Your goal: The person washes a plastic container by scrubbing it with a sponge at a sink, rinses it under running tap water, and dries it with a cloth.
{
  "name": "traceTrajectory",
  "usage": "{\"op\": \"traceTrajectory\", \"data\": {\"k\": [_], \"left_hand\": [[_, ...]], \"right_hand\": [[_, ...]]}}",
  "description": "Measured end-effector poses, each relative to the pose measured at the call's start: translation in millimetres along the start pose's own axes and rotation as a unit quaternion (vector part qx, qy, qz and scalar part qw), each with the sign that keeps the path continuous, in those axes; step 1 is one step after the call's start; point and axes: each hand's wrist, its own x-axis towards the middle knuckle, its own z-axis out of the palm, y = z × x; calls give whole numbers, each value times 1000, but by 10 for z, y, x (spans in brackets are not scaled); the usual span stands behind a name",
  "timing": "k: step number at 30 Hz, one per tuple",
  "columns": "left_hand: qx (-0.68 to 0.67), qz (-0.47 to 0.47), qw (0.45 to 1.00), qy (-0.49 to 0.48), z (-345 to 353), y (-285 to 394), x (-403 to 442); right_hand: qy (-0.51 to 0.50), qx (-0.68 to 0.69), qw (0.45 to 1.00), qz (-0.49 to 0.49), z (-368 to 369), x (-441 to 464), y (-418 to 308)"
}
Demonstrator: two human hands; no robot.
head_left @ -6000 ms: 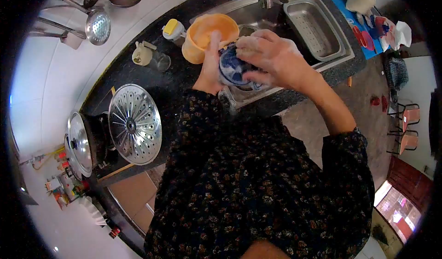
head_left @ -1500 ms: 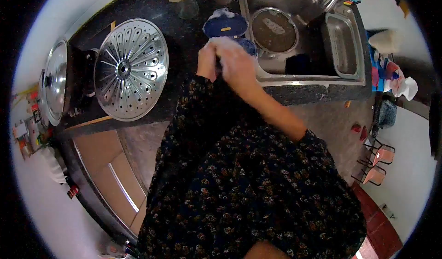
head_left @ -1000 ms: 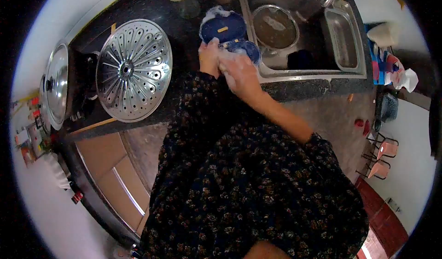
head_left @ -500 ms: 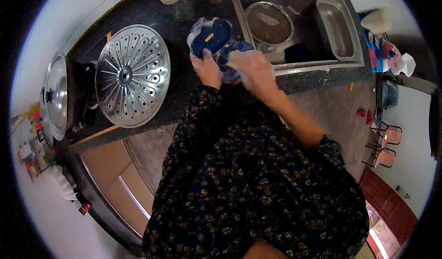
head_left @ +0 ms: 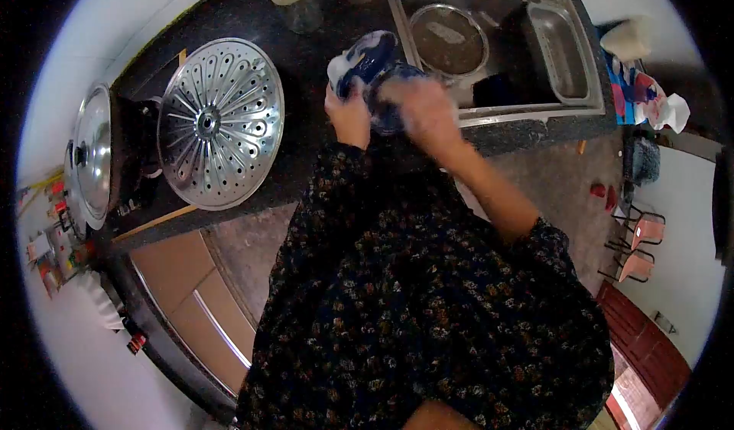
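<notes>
My left hand (head_left: 349,116) grips a dark blue, rounded soapy piece (head_left: 370,57) by its near edge, tilted up, with white foam along its left side. Just below it is another dark blue round part (head_left: 388,118), partly hidden by my right hand; whether the two are joined I cannot tell. My right hand (head_left: 427,113) is blurred by motion and closed over a pale sponge (head_left: 393,90), pressed close to the blue part. Both hands are above the black counter, left of the sink.
A steel sink (head_left: 527,113) holds a round pan (head_left: 449,40) and a dark cloth-like item (head_left: 495,90). A perforated steel steamer plate (head_left: 233,151) leans at left, beside a lidded pot (head_left: 93,155). A glass jar (head_left: 304,16) stands at the back.
The upper blue piece has tipped from facing me to more edge-on and shifted slightly right. My right hand has moved slightly right and is more blurred.
</notes>
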Motion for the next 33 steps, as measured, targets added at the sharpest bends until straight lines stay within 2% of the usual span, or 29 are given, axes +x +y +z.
{"op": "traceTrajectory", "data": {"k": [1, 2, 3, 5, 6, 7, 8, 9, 11, 12, 15, 16, 17, 19, 21, 22, 25, 28, 31, 32, 33], "left_hand": [[60, 2, 998, 28, 30, 105, -49], [120, 3, 991, 56, 76, 297, -161], [181, 2, 980, 82, 88, 403, -230], [152, 59, 985, 52, 18, 290, -197], [141, 77, 986, 35, 7, 246, -157], [133, 94, 987, 17, 5, 277, -149], [115, 59, 991, 26, -6, 300, -223], [146, 65, 986, 52, 28, 288, -223], [208, 72, 970, 103, 49, 241, -288], [206, 77, 970, 103, 51, 239, -330], [192, 107, 970, 106, 117, 279, -290], [167, 108, 977, 77, 100, 268, -252], [142, 108, 983, 46, 47, 231, -217], [137, 123, 983, 9, 5, 237, -228], [173, 154, 973, -3, 12, 324, -264], [196, 168, 966, 26, 39, 283, -248], [166, 193, 967, -7, 20, 256, -246], [156, 166, 974, -11, 76, 300, -298], [149, 160, 976, -23, 61, 275, -171], [112, 148, 983, -10, 15, -19, -61], [121, 158, 980, -2, 40, 43, -61]], "right_hand": [[1, -15, 1000, 4, -32, 105, 163], [71, -29, 995, 56, 220, 164, 441], [64, -45, 996, 44, 262, 142, 352], [54, -78, 995, 21, 339, 75, -22], [-6, -134, 991, -11, 543, -107, -113], [127, -19, 990, -55, 467, -183, -284], [109, -1, 991, -75, 403, -172, -210], [93, 19, 991, -94, 334, -157, -73], [15, -91, 996, -9, 248, -24, 213], [20, -69, 997, 21, 27, 182, 279], [75, -126, 989, 24, 266, 42, 91], [39, -138, 989, -36, 229, -36, -106], [64, -55, 994, -64, 285, -152, -187], [-9, -106, 994, 1, 237, -53, -155], [-25, -43, 998, 44, 144, 62, 65], [-27, -16, 998, 60, 64, 121, 193], [-112, -58, 990, -65, -153, 15, 297], [-311, 14, 942, -122, -327, 150, 453], [-296, 14, 950, -99, -380, 229, 331], [-263, 5, 959, -106, -353, 203, 310], [-228, -2, 967, -112, -293, 156, 282]]}}
